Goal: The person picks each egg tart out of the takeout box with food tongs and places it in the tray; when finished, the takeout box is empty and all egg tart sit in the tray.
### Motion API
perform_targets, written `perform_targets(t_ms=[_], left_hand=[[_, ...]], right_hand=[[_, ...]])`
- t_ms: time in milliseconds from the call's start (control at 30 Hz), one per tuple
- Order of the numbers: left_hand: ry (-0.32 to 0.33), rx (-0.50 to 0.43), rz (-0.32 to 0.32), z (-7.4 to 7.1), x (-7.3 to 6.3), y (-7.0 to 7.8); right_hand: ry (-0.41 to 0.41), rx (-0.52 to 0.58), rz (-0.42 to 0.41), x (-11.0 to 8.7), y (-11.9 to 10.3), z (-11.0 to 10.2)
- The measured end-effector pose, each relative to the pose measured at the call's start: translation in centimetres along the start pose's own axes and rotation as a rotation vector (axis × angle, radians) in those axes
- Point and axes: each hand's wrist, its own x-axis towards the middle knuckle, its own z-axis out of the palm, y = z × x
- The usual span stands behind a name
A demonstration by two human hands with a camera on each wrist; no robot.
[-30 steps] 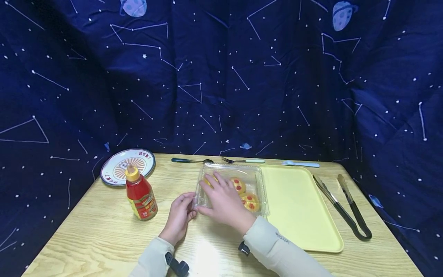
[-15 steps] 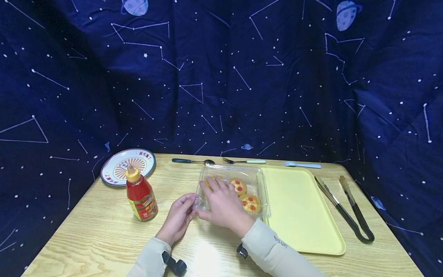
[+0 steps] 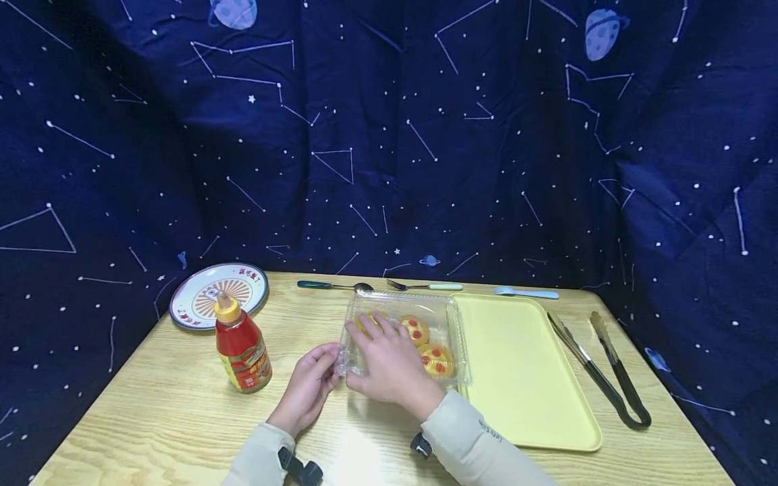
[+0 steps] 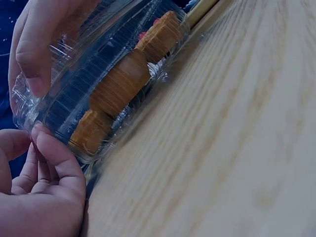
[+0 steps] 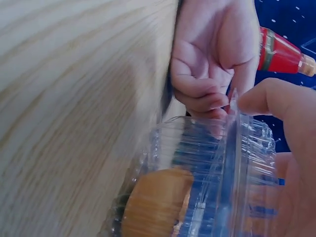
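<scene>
A clear plastic clamshell box [image 3: 460,341] lies with its lid down in the middle of the wooden table. Several round yellow pastries [image 3: 436,361] with red spots show through it; their brown sides appear in the left wrist view. At the front left corner my left hand [image 3: 308,386] pinches the box's thin rim between thumb and fingertips. My right hand [image 3: 392,363] rests spread over the left part of the lid, fingers covering some of the pastries. Its thumb [image 5: 266,96] touches the rim close to the left fingertips in the right wrist view.
A pale yellow tray [image 3: 525,378] adjoins the box's right side, with black-handled tongs [image 3: 608,378] beyond it. Left stand a red squeeze bottle [image 3: 244,354] and a patterned plate [image 3: 193,304]. Along the back lie a spoon [image 3: 331,285], a fork [image 3: 425,286] and a blue fork [image 3: 525,292].
The right thumb has shifted slightly along the front left rim. Otherwise both hands keep their places on the box; the whole head view drifts a little.
</scene>
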Motion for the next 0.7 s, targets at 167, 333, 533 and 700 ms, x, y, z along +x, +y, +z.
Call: perform_targets(t_ms=[167, 333, 533, 700], left_hand=[[-0.021, 0.035, 0.015, 0.10, -0.19, 0.21], [-0.012, 0.025, -0.002, 0.29, -0.20, 0.24], [-0.037, 0.034, 0.016, 0.22, -0.24, 0.19], [-0.051, 0.058, 0.037, 0.14, -0.31, 0.06]], right_hand=[[0.030, 0.047, 0.018, 0.17, 0.07, -0.44], [0.047, 0.049, 0.013, 0.10, 0.22, -0.64], [0.086, 0.075, 0.006, 0.01, 0.18, -0.74], [0.100, 0.093, -0.004, -0.10, 0.19, -0.89]])
